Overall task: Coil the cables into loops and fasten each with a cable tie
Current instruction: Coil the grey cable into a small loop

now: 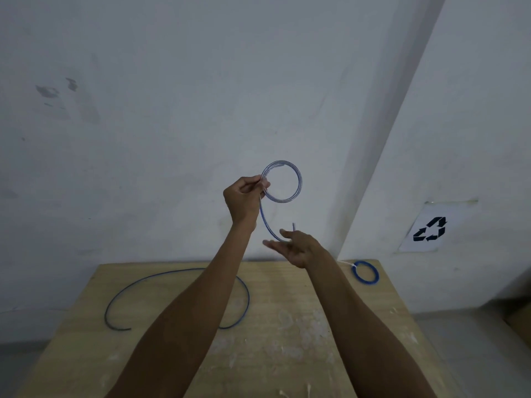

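Observation:
My left hand is raised in front of the wall, pinching a blue cable wound into a small round coil. A loose tail hangs from the coil and curves down to my right hand, which holds it near its end with fingers loosely curled; the tip sticks up above the fingers. A second blue cable lies uncoiled in a wide arc on the wooden table. A finished blue coil with a white cable tie rests at the table's far right corner.
The table stands against a pale wall. A paper sheet with a recycling symbol is fixed to the right wall. White specks and smears mark the tabletop. Grey floor shows at both sides of the table.

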Demonstrator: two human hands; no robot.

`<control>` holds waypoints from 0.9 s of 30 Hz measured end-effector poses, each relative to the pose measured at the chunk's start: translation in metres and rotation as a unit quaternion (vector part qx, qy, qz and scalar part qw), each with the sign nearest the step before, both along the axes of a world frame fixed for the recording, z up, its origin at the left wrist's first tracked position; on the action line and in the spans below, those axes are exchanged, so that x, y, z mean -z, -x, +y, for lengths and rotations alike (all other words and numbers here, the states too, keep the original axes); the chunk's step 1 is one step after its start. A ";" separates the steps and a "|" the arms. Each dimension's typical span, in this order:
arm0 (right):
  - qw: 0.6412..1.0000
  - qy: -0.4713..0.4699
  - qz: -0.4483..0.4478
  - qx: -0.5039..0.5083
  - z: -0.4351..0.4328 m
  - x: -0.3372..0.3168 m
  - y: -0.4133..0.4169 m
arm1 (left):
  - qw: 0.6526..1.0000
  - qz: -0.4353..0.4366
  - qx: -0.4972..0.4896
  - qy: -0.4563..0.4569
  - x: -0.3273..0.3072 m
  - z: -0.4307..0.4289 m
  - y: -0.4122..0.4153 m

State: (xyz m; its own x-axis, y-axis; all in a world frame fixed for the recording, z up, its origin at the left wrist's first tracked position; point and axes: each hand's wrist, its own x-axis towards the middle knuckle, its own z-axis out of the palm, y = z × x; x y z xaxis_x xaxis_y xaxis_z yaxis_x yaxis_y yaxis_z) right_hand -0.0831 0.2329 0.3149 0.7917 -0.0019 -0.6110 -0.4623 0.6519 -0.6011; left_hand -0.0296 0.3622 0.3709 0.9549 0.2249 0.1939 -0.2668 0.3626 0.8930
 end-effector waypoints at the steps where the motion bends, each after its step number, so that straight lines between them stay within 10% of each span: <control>1: 0.999 0.004 -0.014 0.038 -0.002 0.000 -0.003 | 1.000 0.003 0.008 0.001 0.001 0.000 0.001; 10: 0.957 0.163 -0.125 0.204 -0.029 -0.020 -0.011 | 0.991 0.044 0.105 -0.067 0.012 0.026 0.002; 27: 0.884 0.366 -0.279 0.081 -0.030 -0.039 -0.002 | 0.980 0.009 0.131 -0.149 0.021 0.050 -0.006</control>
